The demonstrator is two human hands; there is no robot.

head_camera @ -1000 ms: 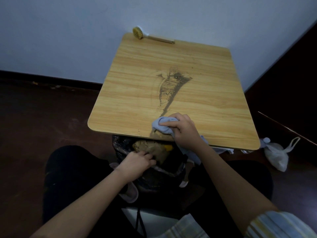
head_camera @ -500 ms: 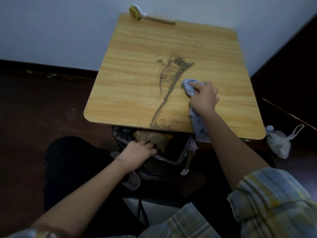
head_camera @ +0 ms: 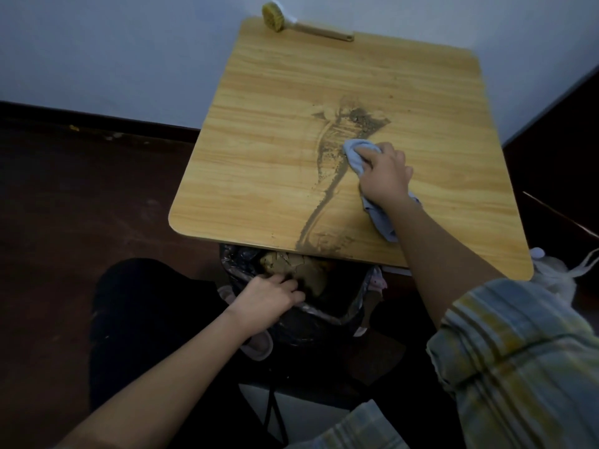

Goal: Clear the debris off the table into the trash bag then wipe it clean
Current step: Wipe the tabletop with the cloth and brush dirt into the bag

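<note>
A wooden table carries a streak of sandy debris running from its middle to the front edge. My right hand grips a light blue cloth and presses it on the table at the right side of the streak; the cloth's tail trails under my wrist. Below the front edge, a black trash bag holds crumpled brown rubbish. My left hand grips the bag's near rim.
A dish brush with a wooden handle lies at the table's far edge against the wall. A white plastic bag sits on the dark floor at the right. My dark-clothed knee is left of the trash bag.
My right hand carried the cloth from the table's front edge up to the middle beside the debris streak. My left hand stayed on the bag rim.
</note>
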